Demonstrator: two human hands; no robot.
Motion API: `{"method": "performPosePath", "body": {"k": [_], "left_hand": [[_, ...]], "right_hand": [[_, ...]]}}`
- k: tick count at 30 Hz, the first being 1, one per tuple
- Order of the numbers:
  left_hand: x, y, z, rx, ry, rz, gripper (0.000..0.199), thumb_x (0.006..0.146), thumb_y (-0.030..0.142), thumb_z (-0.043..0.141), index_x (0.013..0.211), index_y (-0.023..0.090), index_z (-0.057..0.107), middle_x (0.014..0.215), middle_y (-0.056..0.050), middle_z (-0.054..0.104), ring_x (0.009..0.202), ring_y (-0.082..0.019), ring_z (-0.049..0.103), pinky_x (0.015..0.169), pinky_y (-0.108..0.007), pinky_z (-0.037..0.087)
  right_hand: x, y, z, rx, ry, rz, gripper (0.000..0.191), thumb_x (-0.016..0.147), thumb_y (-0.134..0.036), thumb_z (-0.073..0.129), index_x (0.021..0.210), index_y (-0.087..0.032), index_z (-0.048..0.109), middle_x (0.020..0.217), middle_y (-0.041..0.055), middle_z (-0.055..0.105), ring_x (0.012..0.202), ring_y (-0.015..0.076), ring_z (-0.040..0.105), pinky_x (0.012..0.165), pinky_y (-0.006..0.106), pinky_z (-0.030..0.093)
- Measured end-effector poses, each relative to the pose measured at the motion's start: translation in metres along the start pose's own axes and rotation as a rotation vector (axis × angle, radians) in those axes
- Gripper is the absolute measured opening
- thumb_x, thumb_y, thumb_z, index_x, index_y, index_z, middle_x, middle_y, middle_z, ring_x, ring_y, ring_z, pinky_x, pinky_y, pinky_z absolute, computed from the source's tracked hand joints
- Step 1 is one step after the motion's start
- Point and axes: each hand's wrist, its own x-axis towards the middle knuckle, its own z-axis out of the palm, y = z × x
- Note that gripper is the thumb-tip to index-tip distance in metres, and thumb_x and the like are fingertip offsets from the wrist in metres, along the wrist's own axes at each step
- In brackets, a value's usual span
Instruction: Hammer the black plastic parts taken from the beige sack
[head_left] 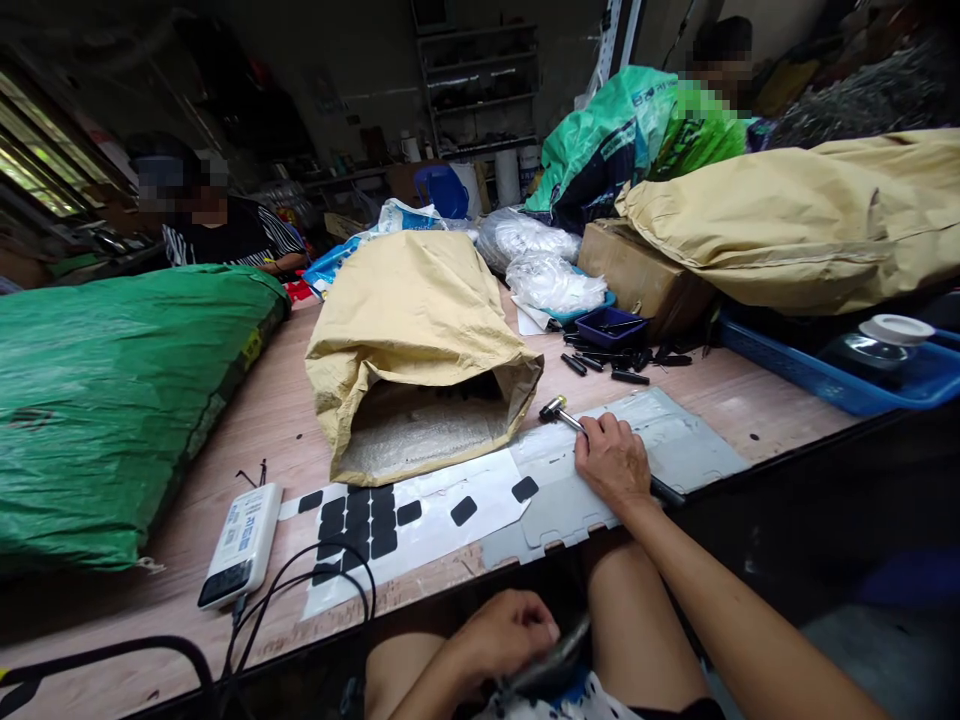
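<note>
My right hand (615,460) is closed around a small hammer (574,423). The hammer's head points to the far left and its black handle end shows past my wrist. Beneath them lies a grey flat board (697,440) at the table's front edge. My left hand (510,635) hangs over my lap with its fingers curled; whatever they hold, if anything, is hidden. A dark greyish item (559,660) lies under it, blurred. Left of the board, a white sheet (431,500) carries several black rounded-square pads (382,520).
A tan sack (409,320) gapes toward me behind the sheet. Black tube-like parts (630,377) lie by a purple tray (611,327). A white power bank (244,545) with cables is left, near a green sack (112,400). A blue tray (795,375) stands right. Two people sit across.
</note>
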Motion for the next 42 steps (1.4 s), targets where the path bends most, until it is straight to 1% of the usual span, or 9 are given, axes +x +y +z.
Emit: {"method": "performPosePath", "body": {"k": [2,3,5,9,14,25,32,37,42], "left_hand": [[-0.017,0.040,-0.023,0.002,-0.230,0.151,0.051,0.081,0.067,0.069,0.097,0.018,0.072,0.075,-0.002,0.068,0.058,-0.013,0.055,0.057,-0.024,0.042],[-0.021,0.061,-0.038,0.004,-0.210,0.226,0.052,0.084,0.067,0.066,0.099,0.018,0.072,0.074,-0.002,0.068,0.060,-0.013,0.056,0.059,-0.024,0.044],[-0.017,0.103,-0.076,0.066,0.024,0.351,0.045,0.091,0.060,0.061,0.101,0.017,0.073,0.079,-0.004,0.071,0.066,-0.015,0.060,0.063,-0.025,0.047],[0.032,0.157,-0.146,0.457,0.824,0.407,0.032,0.096,0.033,0.054,0.117,0.020,0.075,0.098,-0.009,0.077,0.095,-0.024,0.069,0.086,-0.034,0.052],[0.087,0.165,-0.182,0.880,0.979,0.308,0.044,0.088,0.015,0.056,0.128,0.025,0.072,0.126,-0.009,0.073,0.117,-0.029,0.066,0.099,-0.036,0.050],[0.089,0.165,-0.183,1.120,1.018,0.420,0.031,0.085,0.009,0.055,0.108,0.020,0.074,0.115,-0.013,0.071,0.117,-0.033,0.060,0.102,-0.043,0.043],[0.050,0.143,-0.161,0.819,1.140,0.344,0.024,0.088,0.020,0.062,0.110,0.021,0.073,0.109,-0.010,0.074,0.112,-0.034,0.057,0.094,-0.045,0.042],[0.022,0.110,-0.116,0.588,0.897,0.593,0.019,0.087,0.020,0.067,0.105,0.025,0.072,0.103,-0.003,0.074,0.102,-0.026,0.056,0.091,-0.037,0.043],[0.033,0.096,-0.093,0.499,0.814,0.600,0.017,0.083,0.020,0.071,0.100,0.024,0.073,0.102,-0.002,0.072,0.103,-0.025,0.056,0.094,-0.038,0.041]], "right_hand": [[0.000,0.000,0.000,-0.004,0.003,-0.003,0.022,0.097,-0.029,0.052,0.110,-0.021,0.067,0.101,0.0086,0.059,0.094,0.0231,0.048,0.073,0.035,0.027],[0.000,-0.001,0.000,-0.004,0.005,-0.004,0.021,0.097,-0.029,0.052,0.110,-0.021,0.067,0.101,0.0086,0.059,0.094,0.0231,0.048,0.073,0.035,0.027],[0.000,-0.001,0.001,-0.005,0.009,-0.006,0.021,0.096,-0.029,0.053,0.109,-0.021,0.067,0.100,0.0087,0.059,0.093,0.0229,0.047,0.072,0.034,0.026],[0.001,0.000,0.003,-0.003,0.010,-0.006,0.020,0.096,-0.030,0.054,0.109,-0.021,0.067,0.099,0.0085,0.059,0.093,0.0228,0.047,0.072,0.034,0.026],[0.002,0.000,0.002,0.002,-0.001,-0.003,0.019,0.097,-0.031,0.053,0.107,-0.022,0.066,0.100,0.0078,0.059,0.094,0.0231,0.047,0.075,0.035,0.027],[0.001,-0.001,-0.001,0.006,-0.014,0.004,0.021,0.097,-0.029,0.050,0.109,-0.020,0.065,0.102,0.0091,0.059,0.095,0.0234,0.048,0.075,0.035,0.028],[0.002,-0.002,-0.002,0.012,-0.020,0.009,0.020,0.098,-0.029,0.049,0.107,-0.020,0.065,0.102,0.0091,0.059,0.095,0.0236,0.048,0.075,0.034,0.028],[0.001,-0.001,-0.001,0.015,-0.008,0.005,0.020,0.098,-0.030,0.049,0.106,-0.020,0.064,0.102,0.0094,0.059,0.096,0.0235,0.048,0.075,0.034,0.027],[0.000,-0.001,0.000,0.023,-0.002,0.005,0.020,0.097,-0.029,0.051,0.108,-0.020,0.065,0.101,0.0091,0.059,0.096,0.0232,0.048,0.075,0.033,0.027]]}}
